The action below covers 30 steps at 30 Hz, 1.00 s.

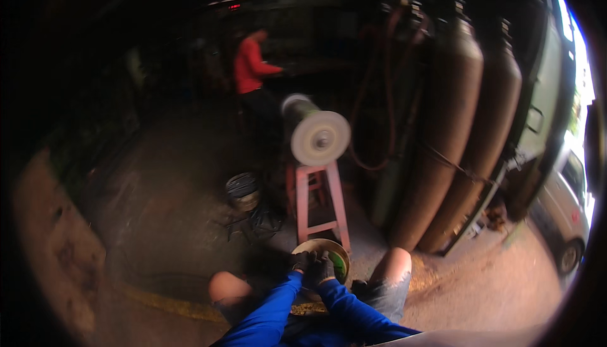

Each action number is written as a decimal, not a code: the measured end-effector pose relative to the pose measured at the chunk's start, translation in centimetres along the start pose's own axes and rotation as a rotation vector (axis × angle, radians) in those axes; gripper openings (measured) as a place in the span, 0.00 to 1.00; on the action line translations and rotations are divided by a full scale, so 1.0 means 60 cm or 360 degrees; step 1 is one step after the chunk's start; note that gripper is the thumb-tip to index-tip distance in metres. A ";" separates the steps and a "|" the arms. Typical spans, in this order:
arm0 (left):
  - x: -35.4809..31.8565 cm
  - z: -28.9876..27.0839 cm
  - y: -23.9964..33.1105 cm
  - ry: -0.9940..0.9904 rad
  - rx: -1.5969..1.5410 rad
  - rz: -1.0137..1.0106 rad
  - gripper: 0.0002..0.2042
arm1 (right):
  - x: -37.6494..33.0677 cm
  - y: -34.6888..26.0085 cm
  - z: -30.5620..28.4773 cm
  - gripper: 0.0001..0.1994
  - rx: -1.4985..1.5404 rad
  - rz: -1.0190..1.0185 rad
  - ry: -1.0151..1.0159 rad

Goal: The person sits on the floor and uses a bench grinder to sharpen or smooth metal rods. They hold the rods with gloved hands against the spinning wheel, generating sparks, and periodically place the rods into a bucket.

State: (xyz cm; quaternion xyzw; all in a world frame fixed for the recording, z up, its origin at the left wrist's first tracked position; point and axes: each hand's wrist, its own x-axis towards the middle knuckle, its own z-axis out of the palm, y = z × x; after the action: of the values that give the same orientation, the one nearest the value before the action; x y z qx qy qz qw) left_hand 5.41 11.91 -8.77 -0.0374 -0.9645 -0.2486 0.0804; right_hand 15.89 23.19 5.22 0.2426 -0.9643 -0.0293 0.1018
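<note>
Blue sleeves, hands at bowl, pink stand just beyond

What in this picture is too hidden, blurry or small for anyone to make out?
All in the head view:
Whatever may be between the left hand and right hand: hidden by the hands themselves.
Part of the round basin's inside: covered by the hands.
The pale wheel's surface detail: blurred.
What the person in red handles: too small and dark.

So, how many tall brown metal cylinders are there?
2: one tall brown metal cylinder right of the pink slant-legged stand, a second brown cylinder just to its right. More may hide in shadow.
</note>
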 end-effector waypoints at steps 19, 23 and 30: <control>-0.013 -0.121 0.042 0.0367 -0.1013 -0.0252 0.14 | 0.120 0.277 -0.094 0.07 0.4467 0.0050 0.1110; -0.013 -0.110 0.057 0.0382 -0.1074 -0.0202 0.13 | 0.101 0.347 -0.168 0.10 0.4395 0.0063 0.1210; -0.011 -0.106 0.026 0.0383 -0.0971 -0.0264 0.14 | 0.096 0.391 -0.214 0.07 0.4351 0.0870 0.1126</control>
State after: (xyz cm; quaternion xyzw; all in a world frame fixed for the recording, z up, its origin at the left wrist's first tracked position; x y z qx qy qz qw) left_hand 7.11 10.14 -2.65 0.0485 -0.8290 -0.5341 0.1582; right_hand 2.76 41.05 21.29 -0.0465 -0.1760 0.9829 0.0256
